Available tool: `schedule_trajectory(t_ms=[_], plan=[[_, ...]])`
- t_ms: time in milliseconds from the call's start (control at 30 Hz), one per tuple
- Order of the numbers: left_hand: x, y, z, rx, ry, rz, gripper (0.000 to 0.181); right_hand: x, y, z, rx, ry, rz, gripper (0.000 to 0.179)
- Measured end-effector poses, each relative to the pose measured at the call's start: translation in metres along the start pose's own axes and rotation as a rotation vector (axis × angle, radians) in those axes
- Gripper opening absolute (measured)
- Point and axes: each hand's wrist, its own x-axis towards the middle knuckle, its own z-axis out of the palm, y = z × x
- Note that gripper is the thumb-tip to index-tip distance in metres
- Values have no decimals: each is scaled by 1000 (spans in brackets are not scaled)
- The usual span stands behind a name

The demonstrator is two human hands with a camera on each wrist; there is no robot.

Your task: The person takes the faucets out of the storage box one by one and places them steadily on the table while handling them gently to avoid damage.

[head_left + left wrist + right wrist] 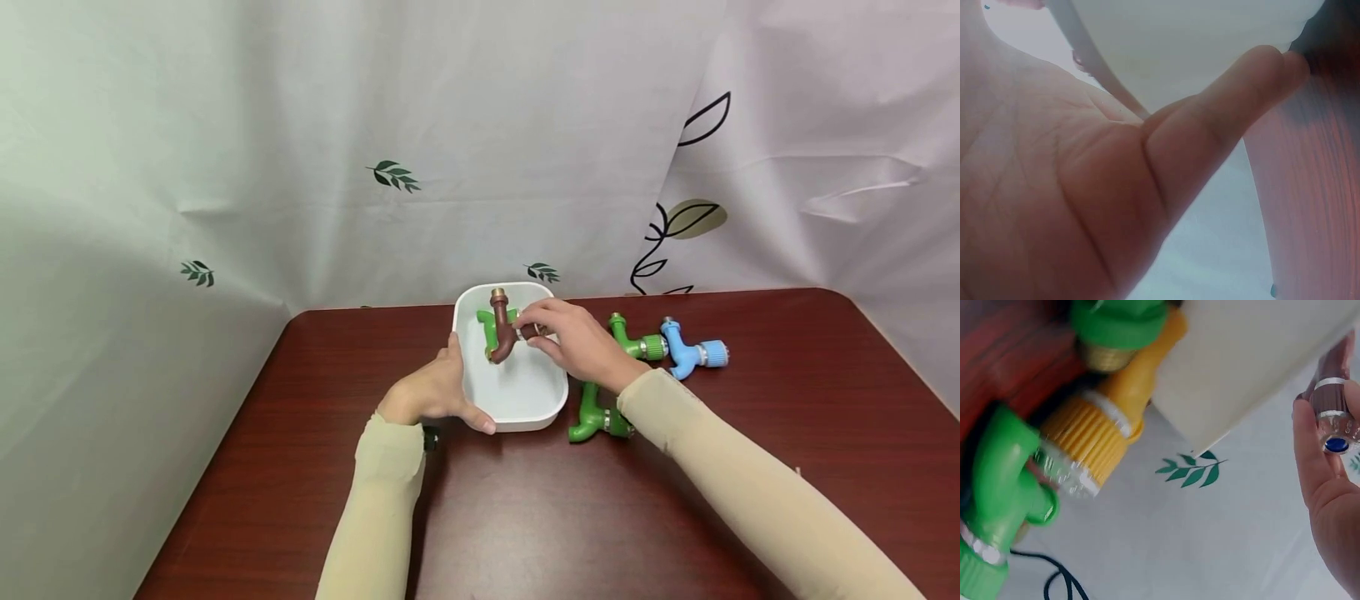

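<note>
My right hand (579, 335) pinches a brown tap (502, 323) by its handle end, above the inside of a white tray (517, 398). In the right wrist view, that handle shows a clear end with a blue centre between the fingers. A green tap (486, 327) lies in the tray, partly covered by the brown one. My left hand (435, 388) rests against the tray's left side, with its thumb stretched along the front wall. The left wrist view shows the palm and straight thumb touching the tray wall; the other fingers are mostly hidden there.
Right of the tray lie two green taps (628, 342) (592, 419) and a blue tap (686, 350). A yellow tap (1107, 415) shows among green ones in the right wrist view. A pale curtain (480, 167) hangs behind the dark red table (337, 367).
</note>
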Motion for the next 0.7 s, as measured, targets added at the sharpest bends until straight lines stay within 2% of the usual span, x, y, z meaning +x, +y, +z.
schedule_trajectory(t_ms=[267, 533, 700], plan=[[1, -1, 1, -28, 7, 25, 158, -9, -10, -8, 234, 61, 93, 29], [0, -1, 1, -11, 4, 6, 159, -20, -13, -19, 307, 97, 210, 30], [0, -1, 1, -21, 7, 13, 159, -29, -10, -27, 387, 138, 235, 33]])
